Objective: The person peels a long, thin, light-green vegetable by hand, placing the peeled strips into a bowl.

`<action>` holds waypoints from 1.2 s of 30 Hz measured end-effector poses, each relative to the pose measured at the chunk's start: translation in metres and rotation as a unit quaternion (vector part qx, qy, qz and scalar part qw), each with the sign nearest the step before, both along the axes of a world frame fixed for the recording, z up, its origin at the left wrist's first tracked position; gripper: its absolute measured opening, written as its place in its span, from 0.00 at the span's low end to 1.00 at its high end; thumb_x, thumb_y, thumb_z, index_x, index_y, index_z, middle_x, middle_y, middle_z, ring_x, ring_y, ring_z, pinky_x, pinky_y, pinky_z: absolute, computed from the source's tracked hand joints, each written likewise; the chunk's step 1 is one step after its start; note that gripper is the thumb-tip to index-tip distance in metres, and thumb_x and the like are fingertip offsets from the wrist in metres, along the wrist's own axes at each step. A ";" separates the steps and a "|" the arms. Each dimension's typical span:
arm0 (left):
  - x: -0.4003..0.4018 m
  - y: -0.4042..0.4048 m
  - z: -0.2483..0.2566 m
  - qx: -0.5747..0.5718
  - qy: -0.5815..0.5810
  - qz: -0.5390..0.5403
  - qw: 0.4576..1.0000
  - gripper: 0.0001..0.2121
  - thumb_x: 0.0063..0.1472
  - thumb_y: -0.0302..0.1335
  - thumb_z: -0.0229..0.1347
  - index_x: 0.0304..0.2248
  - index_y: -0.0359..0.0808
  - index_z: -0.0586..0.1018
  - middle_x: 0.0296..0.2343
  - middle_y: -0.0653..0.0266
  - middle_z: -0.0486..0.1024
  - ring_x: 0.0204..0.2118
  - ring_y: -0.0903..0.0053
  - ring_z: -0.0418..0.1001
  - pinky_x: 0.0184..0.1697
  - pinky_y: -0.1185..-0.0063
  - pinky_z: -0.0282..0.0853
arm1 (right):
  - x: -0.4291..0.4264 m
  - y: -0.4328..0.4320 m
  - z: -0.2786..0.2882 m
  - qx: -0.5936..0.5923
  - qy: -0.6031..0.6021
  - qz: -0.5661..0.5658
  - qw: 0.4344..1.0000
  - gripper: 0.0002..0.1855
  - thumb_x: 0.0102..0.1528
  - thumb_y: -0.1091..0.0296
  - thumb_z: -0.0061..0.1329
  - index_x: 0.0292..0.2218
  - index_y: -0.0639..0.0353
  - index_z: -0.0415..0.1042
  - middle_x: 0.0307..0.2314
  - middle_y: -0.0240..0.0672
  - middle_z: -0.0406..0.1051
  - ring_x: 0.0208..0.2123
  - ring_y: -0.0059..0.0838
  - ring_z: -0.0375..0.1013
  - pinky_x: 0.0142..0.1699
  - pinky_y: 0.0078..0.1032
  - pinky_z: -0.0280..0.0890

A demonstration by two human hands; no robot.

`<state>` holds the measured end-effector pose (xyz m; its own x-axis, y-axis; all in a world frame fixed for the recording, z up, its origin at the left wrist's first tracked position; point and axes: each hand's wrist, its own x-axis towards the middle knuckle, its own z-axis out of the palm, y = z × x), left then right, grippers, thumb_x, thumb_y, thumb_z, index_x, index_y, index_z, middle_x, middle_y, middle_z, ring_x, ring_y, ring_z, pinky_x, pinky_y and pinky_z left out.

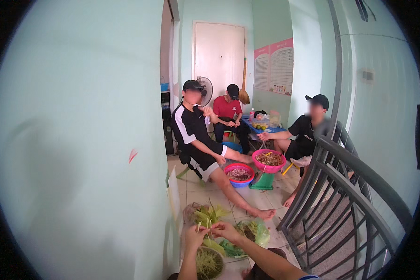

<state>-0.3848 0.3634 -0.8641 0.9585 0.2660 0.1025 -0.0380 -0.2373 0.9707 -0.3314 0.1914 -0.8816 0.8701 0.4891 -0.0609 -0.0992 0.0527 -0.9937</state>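
Observation:
Near the bottom of the head view, my left hand and my right hand meet fingertip to fingertip. Between them they pinch a pale green strip of plant leaf. Just beyond lies a bunch of yellow-green leaves on a plastic bag. Below my left hand stands a round container holding thin shredded green strips. To the right of my hands, a green plastic bag lies on the floor with brownish and green plant scraps in it.
Three people sit ahead on low stools. A pink basket rests on a green scale, beside a red basket in a blue one. Behind are a blue table, a fan and a door. A metal stair railing runs right; a wall stands left.

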 end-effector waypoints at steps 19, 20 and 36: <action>0.002 0.006 -0.003 0.071 -0.018 -0.015 0.997 0.12 0.47 0.33 0.65 0.27 0.33 0.79 0.22 0.59 0.77 0.26 0.74 0.74 0.31 0.75 0.68 | 0.000 0.006 -0.006 -0.054 -0.009 0.049 0.997 0.10 0.56 0.67 0.49 0.38 0.62 0.72 0.32 0.32 0.73 0.35 0.21 0.72 0.42 0.21 0.68; 0.001 0.005 -0.003 0.071 -0.018 -0.015 0.997 0.12 0.47 0.33 0.65 0.27 0.33 0.79 0.22 0.59 0.77 0.26 0.74 0.74 0.31 0.75 0.68 | -0.001 0.006 -0.005 -0.054 -0.008 0.049 0.997 0.10 0.56 0.67 0.49 0.38 0.62 0.72 0.32 0.32 0.73 0.35 0.21 0.72 0.42 0.21 0.68; 0.009 0.002 -0.016 0.084 0.105 -0.089 0.987 0.17 0.55 0.39 0.57 0.31 0.31 0.75 0.24 0.59 0.74 0.27 0.71 0.72 0.31 0.73 0.66 | -0.003 0.006 -0.006 -0.116 -0.099 0.047 0.987 0.09 0.53 0.71 0.49 0.35 0.65 0.70 0.26 0.30 0.73 0.28 0.17 0.70 0.35 0.19 0.67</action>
<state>-0.3762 0.3650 -0.8803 0.9933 0.0879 -0.0749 0.1042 -0.4024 0.9095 -0.3344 0.1977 -0.8874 0.8279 0.5608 -0.0138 0.1046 -0.1786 -0.9783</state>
